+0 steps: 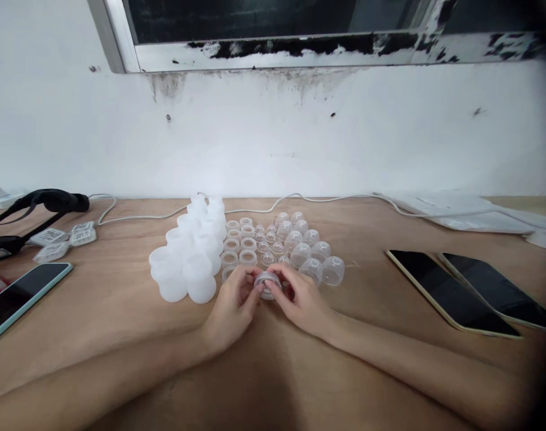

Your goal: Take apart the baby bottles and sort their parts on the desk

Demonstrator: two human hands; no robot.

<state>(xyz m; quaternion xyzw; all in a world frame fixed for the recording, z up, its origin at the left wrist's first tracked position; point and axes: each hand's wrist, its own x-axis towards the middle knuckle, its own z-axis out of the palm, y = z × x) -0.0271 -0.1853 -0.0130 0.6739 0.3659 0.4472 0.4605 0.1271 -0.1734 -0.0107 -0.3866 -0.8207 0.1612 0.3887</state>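
Between my left hand (234,305) and my right hand (303,302) is a translucent bottle collar ring (268,279), low over the table's middle. Fingers and thumbs of both hands close on its sides, and the thumbs press toward its centre, where a clear nipple seems to sit; its detail is blurred. Just beyond my hands, loose collar rings (231,245) lie in rows. Right of them stand small clear nipples (277,247), some hidden behind my fingers. Clear domed caps (333,272) fill rows farther right. Stacked frosted white bottles (202,280) stand left of the rings.
Two phones (448,293) lie on the right of the wooden table (367,371), another phone (26,296) on the left. Small clear cases (82,233) and a black strap (52,200) are at far left. A white cable (273,208) runs along the wall beside a plastic bag (457,212).
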